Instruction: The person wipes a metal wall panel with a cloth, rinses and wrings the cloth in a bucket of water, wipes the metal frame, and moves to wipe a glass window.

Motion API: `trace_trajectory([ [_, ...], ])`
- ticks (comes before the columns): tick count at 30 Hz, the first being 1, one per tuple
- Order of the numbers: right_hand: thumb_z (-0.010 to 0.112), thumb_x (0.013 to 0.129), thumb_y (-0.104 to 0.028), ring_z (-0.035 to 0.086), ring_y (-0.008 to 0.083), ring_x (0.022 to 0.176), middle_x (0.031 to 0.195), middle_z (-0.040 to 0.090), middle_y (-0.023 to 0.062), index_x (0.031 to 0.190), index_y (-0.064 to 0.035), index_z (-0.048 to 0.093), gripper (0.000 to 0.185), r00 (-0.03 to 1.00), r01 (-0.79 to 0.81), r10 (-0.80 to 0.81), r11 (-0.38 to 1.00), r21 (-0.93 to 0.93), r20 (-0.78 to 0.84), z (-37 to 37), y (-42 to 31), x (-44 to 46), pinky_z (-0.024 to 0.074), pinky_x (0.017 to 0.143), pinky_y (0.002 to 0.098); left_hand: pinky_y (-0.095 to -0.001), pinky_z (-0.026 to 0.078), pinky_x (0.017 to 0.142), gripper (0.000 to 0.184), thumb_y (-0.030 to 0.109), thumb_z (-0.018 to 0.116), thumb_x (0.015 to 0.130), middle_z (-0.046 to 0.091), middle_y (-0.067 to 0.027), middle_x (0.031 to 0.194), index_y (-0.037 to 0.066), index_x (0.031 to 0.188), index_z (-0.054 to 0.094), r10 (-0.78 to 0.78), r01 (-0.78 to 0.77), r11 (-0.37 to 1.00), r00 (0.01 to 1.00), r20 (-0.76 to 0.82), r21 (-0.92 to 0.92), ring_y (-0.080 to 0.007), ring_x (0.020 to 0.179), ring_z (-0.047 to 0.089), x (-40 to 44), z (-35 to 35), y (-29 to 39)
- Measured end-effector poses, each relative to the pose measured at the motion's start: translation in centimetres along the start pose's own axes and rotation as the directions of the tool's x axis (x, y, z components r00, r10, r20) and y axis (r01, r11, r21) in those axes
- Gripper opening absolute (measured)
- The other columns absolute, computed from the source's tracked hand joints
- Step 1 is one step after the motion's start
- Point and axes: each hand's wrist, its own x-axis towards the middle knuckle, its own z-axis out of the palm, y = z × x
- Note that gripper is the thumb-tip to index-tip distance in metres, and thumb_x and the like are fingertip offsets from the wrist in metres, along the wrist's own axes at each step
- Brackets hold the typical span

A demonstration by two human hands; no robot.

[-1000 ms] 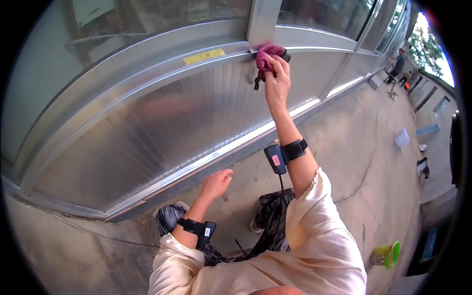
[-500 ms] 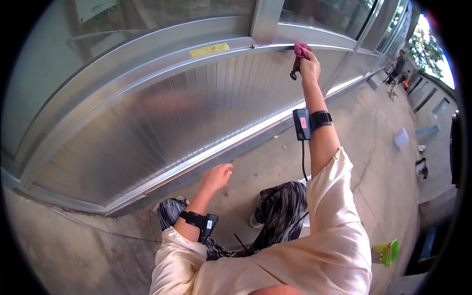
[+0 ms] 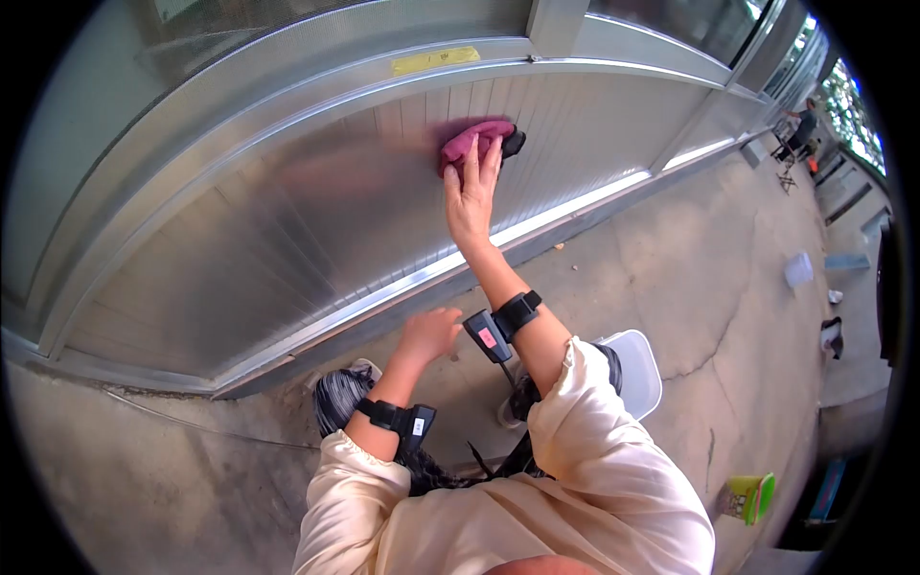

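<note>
My right hand (image 3: 470, 199) presses a pink cloth (image 3: 476, 142) against the ribbed metal panel (image 3: 374, 211) below the window frame. Its fingers lie stretched over the cloth, pointing up. A dark part of the bundle (image 3: 515, 144) sticks out on the right side of the cloth. My left hand (image 3: 431, 335) hangs in the air above my knee, apart from the panel. Its fingers are loosely curled, and I see nothing in them. Black strapped devices sit on both forearms.
A yellow label (image 3: 435, 61) is stuck on the frame rail. Beside my leg stands a white tub (image 3: 640, 374); a green-rimmed bucket (image 3: 749, 498) is behind to the right. A white bucket (image 3: 797, 269) stands farther off. A person (image 3: 803, 126) is in the distance.
My right hand and the cloth have moved left and down from the rail onto the panel, and the cloth is spread wider. My left hand has shifted slightly.
</note>
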Motion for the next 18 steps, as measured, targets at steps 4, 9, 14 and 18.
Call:
trace_trajectory([
  [4, 0.055, 0.085, -0.015, 0.015, 0.0446, 0.133, 0.147, 0.015, 0.0187, 0.137, -0.016, 0.036, 0.055, 0.985, 0.172, -0.172, 0.985, -0.017, 0.029, -1.1, -1.9, 1.6, 0.0197, 0.106, 0.0492, -0.0435, 0.047, 0.076, 0.028, 0.026, 0.054, 0.082, 0.064, -0.0112, 0.098, 0.012, 0.105, 0.06, 0.052, -0.053, 0.999, 0.996, 0.072, 0.012, -0.0315, 0.091, 0.059, -0.1, -0.2, 0.0],
  [9, 0.056, 0.084, -0.014, 0.019, 0.0437, 0.131, 0.145, 0.021, 0.0189, 0.135, -0.0155, 0.039, 0.053, 0.953, 0.302, -0.297, 0.94, -0.161, 0.056, -1.9, -3.4, 4.3, 0.0241, 0.105, 0.0481, -0.0444, 0.046, 0.078, 0.028, 0.026, 0.051, 0.083, 0.063, -0.0117, 0.099, 0.012, 0.107, 0.059, 0.07, -0.07, 0.998, 0.994, 0.085, -0.006, -0.0327, 0.093, 0.058, -0.3, -0.3, 0.0],
  [14, 0.051, 0.086, -0.017, 0.02, 0.0403, 0.133, 0.147, 0.013, 0.0208, 0.14, -0.0113, 0.027, 0.059, 0.969, -0.217, 0.228, 0.97, 0.11, -0.097, -1.2, 3.9, 3.4, 0.0223, 0.107, 0.0428, -0.0449, 0.045, 0.08, 0.032, 0.031, 0.053, 0.084, 0.062, -0.011, 0.106, 0.014, 0.112, 0.057, 0.026, -0.027, 1.0, 0.992, 0.124, 0.008, -0.0319, 0.097, 0.058, -0.3, -0.5, 0.0],
  [18, 0.051, 0.086, -0.018, 0.02, 0.0398, 0.133, 0.146, 0.015, 0.0213, 0.14, -0.0106, 0.027, 0.059, 0.987, -0.134, 0.137, 0.99, 0.046, -0.081, -2.9, 1.8, 5.7, 0.0221, 0.107, 0.0422, -0.0445, 0.046, 0.08, 0.033, 0.031, 0.053, 0.084, 0.061, -0.0111, 0.108, 0.014, 0.113, 0.057, 0.047, -0.055, 0.997, 0.987, 0.156, 0.046, -0.0316, 0.099, 0.057, -0.2, -0.1, -0.1],
])
